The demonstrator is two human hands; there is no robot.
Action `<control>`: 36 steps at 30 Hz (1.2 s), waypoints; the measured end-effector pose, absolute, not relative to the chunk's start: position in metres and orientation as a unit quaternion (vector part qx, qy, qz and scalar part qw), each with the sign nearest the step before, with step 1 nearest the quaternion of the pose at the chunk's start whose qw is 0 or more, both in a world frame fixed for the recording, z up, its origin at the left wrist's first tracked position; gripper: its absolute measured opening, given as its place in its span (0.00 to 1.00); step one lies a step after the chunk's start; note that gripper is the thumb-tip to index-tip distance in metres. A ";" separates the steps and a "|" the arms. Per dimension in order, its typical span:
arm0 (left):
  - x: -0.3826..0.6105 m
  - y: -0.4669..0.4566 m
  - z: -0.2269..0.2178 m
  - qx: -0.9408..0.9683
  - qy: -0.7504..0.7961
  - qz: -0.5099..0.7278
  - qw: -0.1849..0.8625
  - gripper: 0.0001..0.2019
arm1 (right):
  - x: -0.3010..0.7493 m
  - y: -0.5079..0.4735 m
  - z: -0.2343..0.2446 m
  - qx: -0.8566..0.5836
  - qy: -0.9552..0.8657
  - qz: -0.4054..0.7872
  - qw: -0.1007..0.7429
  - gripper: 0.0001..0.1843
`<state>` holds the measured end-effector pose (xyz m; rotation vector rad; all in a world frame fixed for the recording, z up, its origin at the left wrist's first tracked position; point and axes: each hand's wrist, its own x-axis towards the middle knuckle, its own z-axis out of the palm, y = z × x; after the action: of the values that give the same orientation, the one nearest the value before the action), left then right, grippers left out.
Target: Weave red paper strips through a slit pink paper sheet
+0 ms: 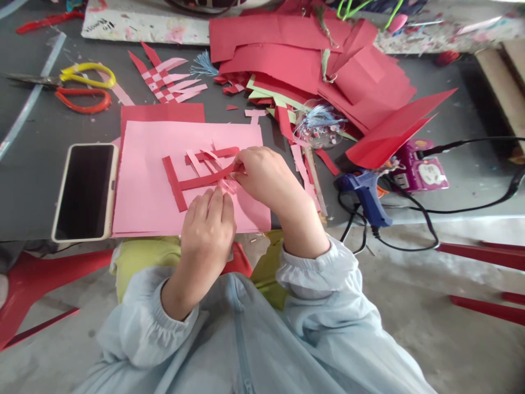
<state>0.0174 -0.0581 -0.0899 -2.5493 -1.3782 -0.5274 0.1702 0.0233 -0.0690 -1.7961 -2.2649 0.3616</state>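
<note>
My right hand [266, 178] pinches the right end of a long red paper strip [200, 181]. This strip crosses pink paper strips [197, 163], some of which bend upward. My left hand [209, 230] is closed over the near ends of the pink strips, its fingers close together and its thumb hidden. A curled pink bit shows between the two hands. Another red strip [174, 183] stands upright at the left of the weave, and a second crosswise one [225, 152] lies above. Everything rests on a pink sheet [141, 180].
A phone [85, 191] lies left of the sheet, with scissors [84, 82] behind it. A woven paper piece [164, 76] and a red paper pile [283, 60] are at the back. At right are a blue glue gun [365, 194], its cable and a purple box [422, 164].
</note>
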 end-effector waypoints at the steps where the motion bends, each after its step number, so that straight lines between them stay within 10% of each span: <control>1: 0.017 -0.058 -0.090 -0.861 -0.466 -0.178 0.099 0.16 | 0.170 0.023 -0.069 -0.612 -0.772 0.126 0.114 0.08; 36: 0.014 -0.058 -0.084 -0.862 -0.475 -0.171 0.044 0.16 | 0.185 0.024 -0.066 -0.668 -0.672 0.218 0.235 0.06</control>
<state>0.0140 -0.0580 -0.0841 -2.6366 -1.4510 -0.5223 0.1850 0.0241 -0.0662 -1.8318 -1.8438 0.5979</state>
